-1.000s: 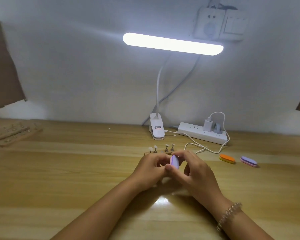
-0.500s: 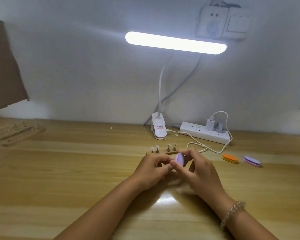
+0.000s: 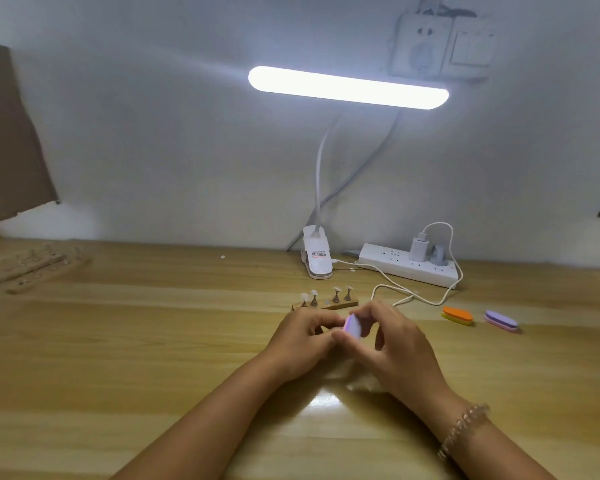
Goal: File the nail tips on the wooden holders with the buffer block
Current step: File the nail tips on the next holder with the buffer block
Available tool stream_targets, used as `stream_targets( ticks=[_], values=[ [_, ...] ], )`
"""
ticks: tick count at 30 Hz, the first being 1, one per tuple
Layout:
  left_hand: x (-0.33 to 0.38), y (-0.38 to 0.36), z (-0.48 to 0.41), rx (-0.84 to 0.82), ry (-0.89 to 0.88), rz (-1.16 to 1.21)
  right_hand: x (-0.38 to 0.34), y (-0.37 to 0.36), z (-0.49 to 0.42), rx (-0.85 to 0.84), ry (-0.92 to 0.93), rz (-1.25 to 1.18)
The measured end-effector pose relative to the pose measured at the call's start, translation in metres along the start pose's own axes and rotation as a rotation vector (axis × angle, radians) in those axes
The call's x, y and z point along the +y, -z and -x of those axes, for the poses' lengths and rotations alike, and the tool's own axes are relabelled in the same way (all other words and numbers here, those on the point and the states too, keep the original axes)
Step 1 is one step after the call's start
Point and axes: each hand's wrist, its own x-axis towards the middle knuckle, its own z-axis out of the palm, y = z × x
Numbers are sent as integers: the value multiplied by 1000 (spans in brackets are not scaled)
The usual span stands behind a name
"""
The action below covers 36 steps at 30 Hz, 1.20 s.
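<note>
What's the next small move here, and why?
Probably a short stroke of the buffer block, pinched in the right hand, across whatever the left hand holds at its fingertips; that item is hidden. The block's face sits right against those fingertips, and the wooden holder behind shows four nail tips with a gap between the pairs, so one was likely lifted out for filing.
</note>
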Motion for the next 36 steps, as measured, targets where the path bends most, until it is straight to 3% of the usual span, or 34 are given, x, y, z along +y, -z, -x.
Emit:
stream_targets(
  ticks=[5,11,18,23,28,32,36],
  values=[
    [1,-4,-2,30,-4,-26,5,2,-7,27,-150,-26],
    [0,-3,-3,119,54,71,-2,-1,2,-72,-33,57],
    [-2,-1,-1,228,26,-65,-2,0,2,-138,-15,71],
    [-1,-2,1,105,34,-121,1,1,-2,-41,-101,63],
    [-1,1,0,177,15,-83,-7,0,2,-28,-20,54],
    [-2,-1,1,123,20,-107,-6,5,-1,2,-127,18],
    [-6,1,-1,151,21,-12,-11,3,3,-24,-24,54]
  ],
)
